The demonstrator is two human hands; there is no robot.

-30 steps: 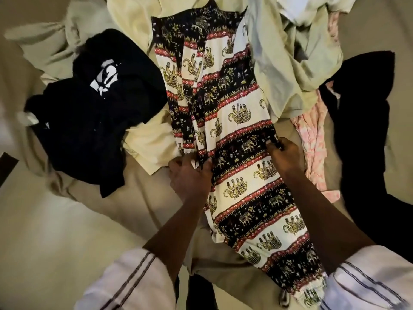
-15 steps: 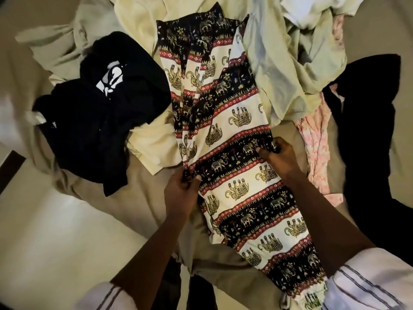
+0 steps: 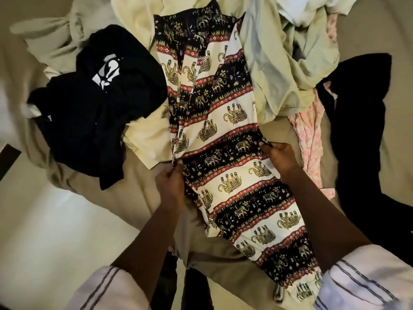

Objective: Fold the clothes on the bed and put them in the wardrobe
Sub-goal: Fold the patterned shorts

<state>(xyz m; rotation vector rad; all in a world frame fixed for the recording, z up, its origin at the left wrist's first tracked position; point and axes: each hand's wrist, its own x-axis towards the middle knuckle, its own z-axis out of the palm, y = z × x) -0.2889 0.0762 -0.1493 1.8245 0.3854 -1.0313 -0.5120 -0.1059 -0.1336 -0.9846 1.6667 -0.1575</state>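
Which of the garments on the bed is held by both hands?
The elephant-print garment with black, white and red bands: the left hand and right hand each pinch an edge. The black printed shirt and pink garment lie untouched.

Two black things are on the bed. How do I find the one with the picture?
Start at the elephant trousers down the middle of the bed. Just left of them lies a crumpled black top. Only it has a white print; the black cloth on the right is plain.
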